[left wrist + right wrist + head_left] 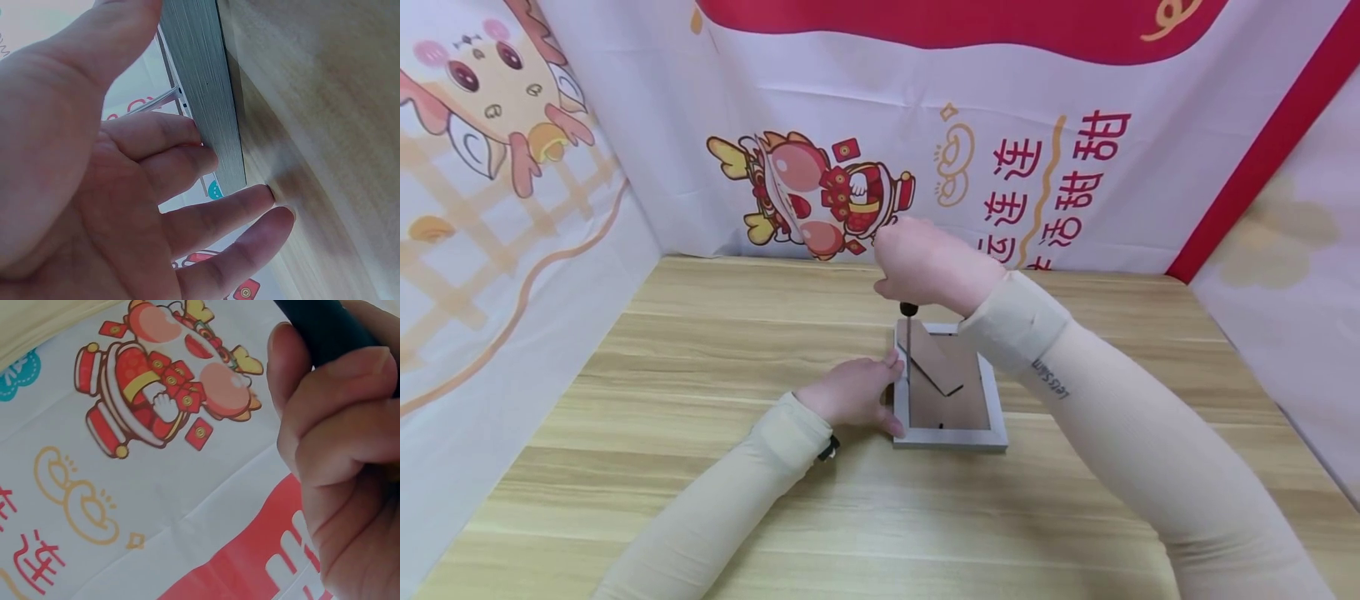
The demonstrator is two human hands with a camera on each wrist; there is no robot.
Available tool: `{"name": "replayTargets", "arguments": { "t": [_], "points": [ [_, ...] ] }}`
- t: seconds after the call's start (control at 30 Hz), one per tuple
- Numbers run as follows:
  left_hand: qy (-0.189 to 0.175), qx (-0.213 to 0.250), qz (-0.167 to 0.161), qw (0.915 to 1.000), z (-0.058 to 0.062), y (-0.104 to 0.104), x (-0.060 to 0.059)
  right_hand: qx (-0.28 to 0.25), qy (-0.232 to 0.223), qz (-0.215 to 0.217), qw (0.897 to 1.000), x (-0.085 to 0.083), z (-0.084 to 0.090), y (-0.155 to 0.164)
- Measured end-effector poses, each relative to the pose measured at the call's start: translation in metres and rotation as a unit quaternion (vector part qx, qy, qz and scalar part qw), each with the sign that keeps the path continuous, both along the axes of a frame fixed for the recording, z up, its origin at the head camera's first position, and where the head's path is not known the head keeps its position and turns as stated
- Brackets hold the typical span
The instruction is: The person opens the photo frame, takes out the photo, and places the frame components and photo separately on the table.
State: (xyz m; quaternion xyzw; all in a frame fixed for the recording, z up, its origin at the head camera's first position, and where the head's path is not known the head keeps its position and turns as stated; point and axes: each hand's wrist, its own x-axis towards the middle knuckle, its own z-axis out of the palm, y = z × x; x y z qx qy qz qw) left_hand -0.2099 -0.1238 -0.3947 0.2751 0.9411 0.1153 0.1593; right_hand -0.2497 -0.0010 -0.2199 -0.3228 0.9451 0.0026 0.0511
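A picture frame with a pale grey border lies back-up on the table, showing its brown backing board. A brown stand leg lies slanted across the board. My left hand steadies the frame's left side; in the left wrist view its fingers are spread, with some against the side wall. My right hand grips a screwdriver by its dark handle. The screwdriver's thin shaft points straight down at the frame's left border, near the left fingertips. What its tip touches is too small to tell.
The wood-grain table extends around the frame. Behind it hangs a white and red printed cloth, with more printed cloth at the left. A small black clip-like piece sits at the left cuff.
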Motion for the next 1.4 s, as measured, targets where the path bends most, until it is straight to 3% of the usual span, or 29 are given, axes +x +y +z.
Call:
{"name": "replayTargets", "arguments": {
  "t": [0.23,0.67,0.83,0.93,1.07,1.2,1.4],
  "points": [
    [0.004,-0.004,-0.001,1.0000,-0.001,0.000,0.000,-0.014,-0.006,-0.009,1.000,-0.004,-0.001,0.011],
    [0.011,-0.004,-0.004,0.9999,-0.004,-0.001,-0.001,-0.001,0.015,0.009,1.000,0.002,-0.002,0.001],
    [0.006,-0.002,-0.004,1.0000,-0.004,-0.001,-0.001,-0.007,-0.009,0.009,1.000,0.000,-0.001,0.009],
    [0.004,-0.001,-0.002,1.0000,-0.003,-0.001,0.000,-0.004,-0.032,0.009,0.999,0.000,0.003,0.023],
    [0.009,-0.001,0.001,1.0000,-0.002,0.000,0.000,0.039,-0.057,-0.001,0.998,0.003,0.007,0.050],
    [0.013,0.009,0.007,0.9999,-0.001,0.001,0.000,0.080,-0.087,-0.002,0.993,0.004,-0.001,0.084],
    [0.013,0.005,0.007,0.9999,0.000,0.001,0.002,0.019,-0.104,0.039,0.994,-0.002,-0.034,0.137]
  ]
}}
